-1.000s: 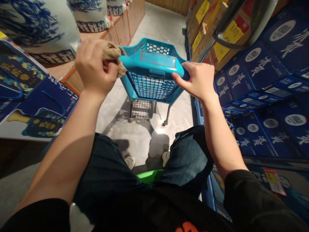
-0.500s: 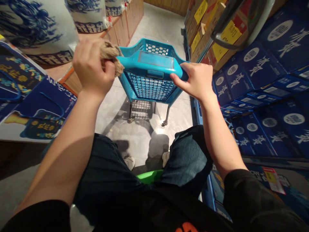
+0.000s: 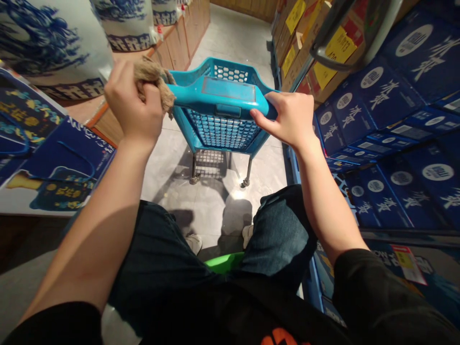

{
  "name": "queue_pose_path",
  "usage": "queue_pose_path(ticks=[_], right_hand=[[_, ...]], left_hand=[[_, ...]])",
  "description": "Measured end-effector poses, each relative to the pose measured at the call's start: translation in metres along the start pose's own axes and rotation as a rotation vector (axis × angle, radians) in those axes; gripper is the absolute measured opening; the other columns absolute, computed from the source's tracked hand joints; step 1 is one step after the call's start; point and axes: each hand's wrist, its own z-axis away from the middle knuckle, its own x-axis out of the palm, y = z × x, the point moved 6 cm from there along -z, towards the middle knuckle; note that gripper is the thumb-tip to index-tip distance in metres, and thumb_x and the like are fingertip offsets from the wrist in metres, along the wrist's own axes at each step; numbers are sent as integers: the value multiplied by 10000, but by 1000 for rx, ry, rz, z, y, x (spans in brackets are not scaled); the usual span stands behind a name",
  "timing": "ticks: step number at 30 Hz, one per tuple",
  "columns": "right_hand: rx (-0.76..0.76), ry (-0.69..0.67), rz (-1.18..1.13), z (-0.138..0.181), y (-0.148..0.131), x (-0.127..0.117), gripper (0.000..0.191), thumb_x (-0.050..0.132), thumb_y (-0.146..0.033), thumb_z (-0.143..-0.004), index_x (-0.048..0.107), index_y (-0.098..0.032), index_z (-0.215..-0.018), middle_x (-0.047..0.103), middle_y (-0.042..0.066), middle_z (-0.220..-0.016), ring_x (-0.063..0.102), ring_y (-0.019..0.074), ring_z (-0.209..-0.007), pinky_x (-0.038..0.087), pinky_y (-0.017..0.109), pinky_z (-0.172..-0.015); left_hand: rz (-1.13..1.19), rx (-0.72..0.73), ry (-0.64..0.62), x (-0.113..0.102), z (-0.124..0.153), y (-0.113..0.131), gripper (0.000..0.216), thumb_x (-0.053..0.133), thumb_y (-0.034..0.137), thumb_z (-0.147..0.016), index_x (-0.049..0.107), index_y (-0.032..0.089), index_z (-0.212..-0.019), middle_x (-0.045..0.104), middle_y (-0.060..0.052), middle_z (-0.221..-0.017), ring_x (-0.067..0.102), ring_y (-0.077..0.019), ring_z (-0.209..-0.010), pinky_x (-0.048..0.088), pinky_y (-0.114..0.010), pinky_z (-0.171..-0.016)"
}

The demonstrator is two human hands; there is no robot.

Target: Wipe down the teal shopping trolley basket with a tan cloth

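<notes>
A blue plastic shopping cart (image 3: 223,132) stands in front of my knees, its handle (image 3: 215,96) facing me. My left hand (image 3: 134,98) is closed around a crumpled brown cloth (image 3: 154,79), which wraps the left end of the handle. Part of the cloth is hidden inside the fist. My right hand (image 3: 289,115) grips the handle's right end, the thumb lying along the near side and the fingers over the far side.
On the left stand large blue-and-white jars (image 3: 53,43) on a wooden cabinet, with blue gift bags (image 3: 61,163) nearer me. Stacked blue boxes (image 3: 381,100) line the right side. A green seat edge (image 3: 226,262) shows between my legs.
My left hand and the cloth have shifted slightly left along the handle. The right hand keeps its grip, and the cart's wheels stay in place.
</notes>
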Motion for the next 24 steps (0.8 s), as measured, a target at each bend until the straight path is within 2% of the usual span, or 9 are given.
queue_pose_path(ticks=[4, 7, 10, 13, 15, 17, 19, 21, 24], right_hand=[[16, -1, 8, 0, -1, 1, 634, 377, -744, -1051, 725, -214, -1023, 778, 185, -960, 715, 391, -992, 401, 393, -753], [13, -10, -2, 1, -1, 1, 630, 376, -742, -1053, 725, -218, -1035, 778, 188, -973, 712, 396, -1013, 412, 400, -768], [2, -12, -17, 1, -2, -1, 627, 373, -744, -1056, 722, -224, -1032, 781, 188, -984, 711, 395, -1026, 417, 400, -773], [-5, -16, -24, 2, -5, -3, 625, 369, -741, -1058, 723, -225, -1040, 782, 186, -989, 713, 397, -1033, 426, 402, -776], [-4, -21, -23, 2, -6, -3, 632, 365, -742, -1058, 724, -223, -1044, 781, 186, -989, 717, 398, -1031, 434, 405, -777], [-4, -19, -19, 2, -6, -2, 648, 355, -752, -1056, 725, -220, -1045, 781, 185, -986, 720, 395, -1023, 441, 407, -778], [-7, -7, -18, 2, -5, -2, 665, 340, -760, -1054, 727, -219, -1052, 782, 182, -980, 720, 391, -1017, 448, 406, -778], [-14, 1, -18, 3, -5, -2, 674, 332, -764, -1054, 730, -220, -1062, 784, 180, -974, 719, 389, -1020, 452, 404, -779], [-21, -9, -18, 3, -6, -3, 669, 335, -760, -1057, 731, -220, -1062, 785, 182, -979, 716, 388, -1029, 451, 402, -780]], left_hand=[[58, 141, -157, 13, 12, 53, 322, 535, 403, -1018, 669, 328, -1301, 720, -22, -1398, 590, -332, -1332, 331, -611, -1267], [101, 156, -292, 17, 16, 75, 495, 573, 452, -962, 643, 357, -1443, 625, 3, -1590, 514, -383, -1477, 284, -627, -1305], [15, 133, -331, 15, 9, 54, 532, 591, 442, -934, 650, 352, -1456, 648, 9, -1564, 542, -398, -1436, 330, -631, -1267], [-124, 89, -176, 10, 0, 21, 358, 600, 406, -914, 709, 331, -1246, 752, -21, -1294, 614, -373, -1248, 434, -619, -1130], [-196, 107, -76, 9, 0, 20, 284, 617, 393, -861, 706, 295, -1113, 749, -43, -1136, 634, -354, -1129, 480, -604, -1029], [-173, 128, -75, 12, 5, 35, 340, 566, 377, -898, 703, 296, -1199, 753, -40, -1219, 629, -360, -1179, 462, -622, -1089], [-50, 139, -197, 18, 11, 56, 443, 531, 413, -953, 666, 352, -1371, 704, 6, -1459, 585, -375, -1331, 377, -638, -1216], [20, 154, -296, 20, 14, 67, 509, 559, 466, -943, 637, 396, -1441, 657, 39, -1548, 535, -403, -1417, 340, -646, -1244], [-43, 143, -290, 14, 9, 49, 512, 594, 451, -924, 647, 355, -1425, 676, 17, -1509, 554, -400, -1376, 356, -653, -1206]])
